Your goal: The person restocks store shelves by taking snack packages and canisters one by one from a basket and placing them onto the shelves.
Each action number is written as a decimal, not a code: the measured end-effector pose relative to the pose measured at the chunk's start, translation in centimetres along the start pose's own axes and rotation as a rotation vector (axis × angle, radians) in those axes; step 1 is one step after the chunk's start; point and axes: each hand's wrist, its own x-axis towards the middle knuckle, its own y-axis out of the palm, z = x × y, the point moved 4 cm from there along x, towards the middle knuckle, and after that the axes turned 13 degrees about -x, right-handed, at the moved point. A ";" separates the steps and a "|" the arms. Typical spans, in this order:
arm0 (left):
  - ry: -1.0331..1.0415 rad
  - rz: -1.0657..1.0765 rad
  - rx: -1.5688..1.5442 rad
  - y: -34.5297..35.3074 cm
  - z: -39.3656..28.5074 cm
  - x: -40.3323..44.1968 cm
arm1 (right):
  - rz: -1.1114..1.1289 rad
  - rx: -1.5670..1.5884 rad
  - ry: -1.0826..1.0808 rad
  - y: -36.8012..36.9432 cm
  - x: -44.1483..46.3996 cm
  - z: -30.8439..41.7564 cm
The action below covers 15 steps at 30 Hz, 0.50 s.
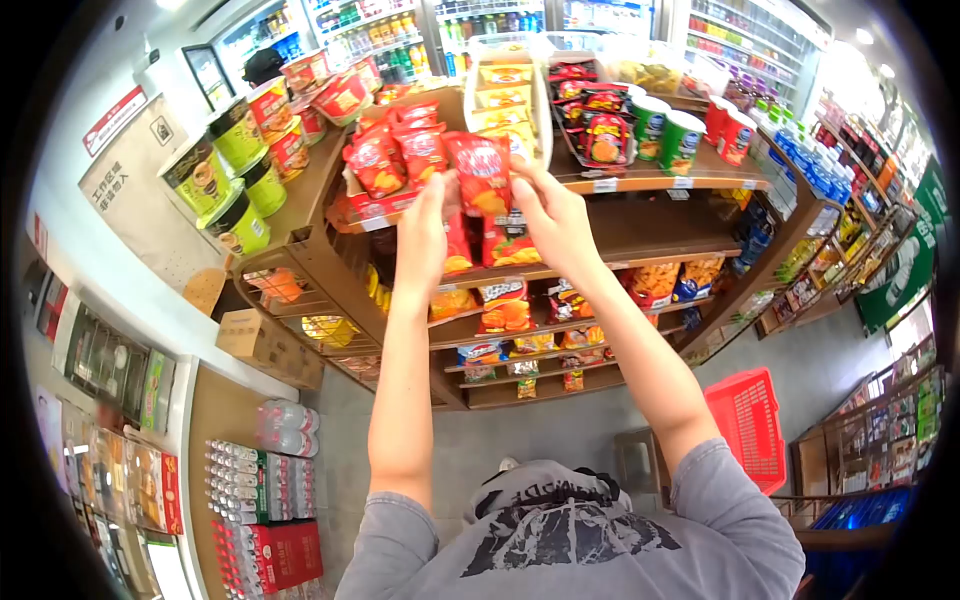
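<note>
A small red snack bag (482, 178) is held upright between my two hands, above the front of the shelf's top tier. My left hand (424, 228) grips its left edge, and my right hand (553, 215) has the right edge pinched. Just behind and left, similar red bags (378, 160) stand in an open carton (372, 212) on the top tier. Below my hands, more red bags (510, 240) rest on the tier beneath. A white tray of yellow packets (505, 97) lies directly behind the held bag.
Green noodle cups (222, 180) are stacked on the left corner. Dark packets (607, 137) and green canisters (682, 142) stand on the right. A red shopping basket (750, 430) is low on the right; bottle packs (262, 475) and a cardboard box (262, 342) lie left.
</note>
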 end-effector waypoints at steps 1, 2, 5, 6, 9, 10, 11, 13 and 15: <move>0.016 -0.029 0.032 -0.8 -1.7 0.7 | -0.027 0.004 -0.050 1.1 1.1 1.8; 0.032 -0.045 0.006 -1.7 -2.9 1.4 | 0.003 -0.066 -0.049 2.1 2.3 2.9; 0.061 -0.087 0.034 -4.7 -5.4 3.5 | -0.038 -0.036 -0.188 5.9 5.8 4.2; 0.079 -0.089 0.040 -5.5 -5.9 4.0 | -0.020 -0.022 -0.174 6.7 6.4 5.2; 0.033 -0.068 0.023 -8.2 -6.4 5.1 | -0.038 -0.151 -0.213 9.9 8.5 4.8; 0.008 -0.091 0.020 -9.2 -6.3 5.5 | -0.034 -0.153 -0.210 10.7 8.9 4.6; -0.018 -0.111 0.017 -9.9 -6.0 5.7 | -0.034 -0.154 -0.228 11.4 9.1 4.5; -0.017 -0.105 -0.003 -10.9 -5.6 6.1 | -0.034 -0.160 -0.246 12.5 9.3 4.2; -0.015 -0.095 -0.017 -11.8 -4.8 6.6 | -0.013 -0.208 -0.184 13.6 9.5 3.5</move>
